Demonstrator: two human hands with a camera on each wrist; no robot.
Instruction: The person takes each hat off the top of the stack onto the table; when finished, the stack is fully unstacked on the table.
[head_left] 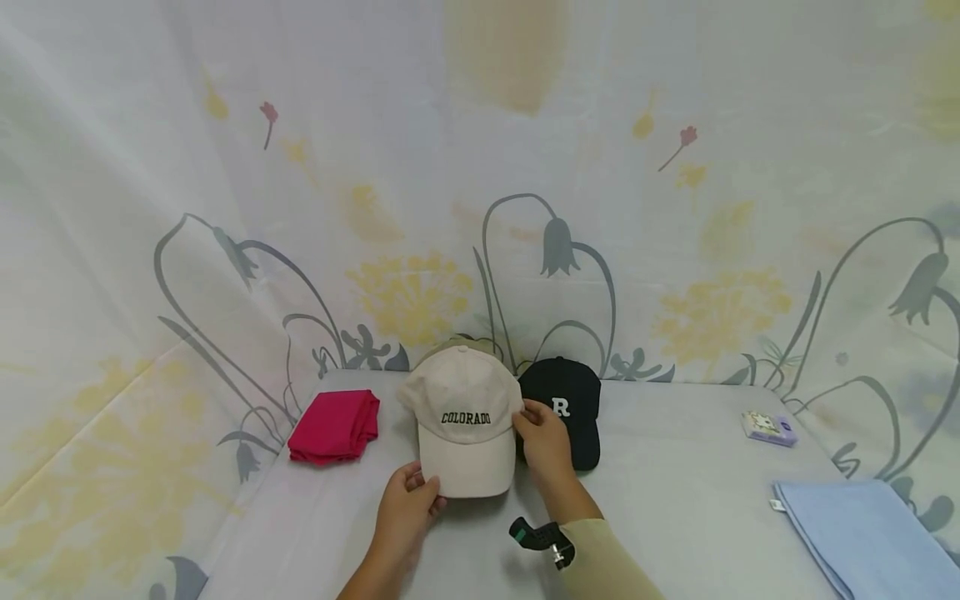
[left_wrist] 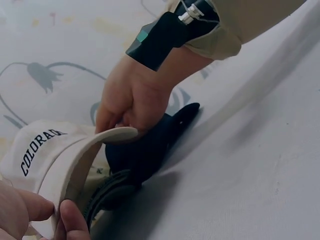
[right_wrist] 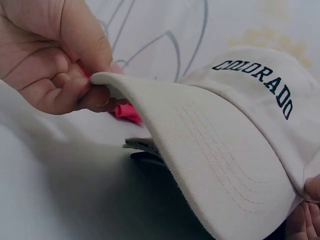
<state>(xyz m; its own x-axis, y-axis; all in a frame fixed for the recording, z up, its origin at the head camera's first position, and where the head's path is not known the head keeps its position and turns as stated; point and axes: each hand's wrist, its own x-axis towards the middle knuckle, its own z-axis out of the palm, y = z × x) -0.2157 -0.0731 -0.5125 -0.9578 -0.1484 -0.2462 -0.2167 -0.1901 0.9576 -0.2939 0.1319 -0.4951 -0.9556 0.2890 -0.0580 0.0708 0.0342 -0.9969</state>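
Observation:
A cream baseball cap (head_left: pixel 463 417) with dark COLORADO lettering is held between both hands, its brim toward the person. My left hand (head_left: pixel 407 506) pinches the left edge of the brim between thumb and fingers, as the right wrist view shows closely. At the other side, my right hand (head_left: pixel 545 437) grips the cap where crown and brim meet. Just behind and right of it sits a black cap (head_left: pixel 585 408) with a white R, partly covered by the right hand. In the left wrist view the cream brim (left_wrist: pixel 75 155) is raised off the surface, with dark cap parts beneath.
A folded red cloth (head_left: pixel 335 427) lies left of the caps. Toward the right are a small purple-and-white packet (head_left: pixel 768 427) and a folded light blue cloth (head_left: pixel 862 533). A flower-printed curtain (head_left: pixel 480 150) hangs behind the white-covered table (head_left: pixel 675 483).

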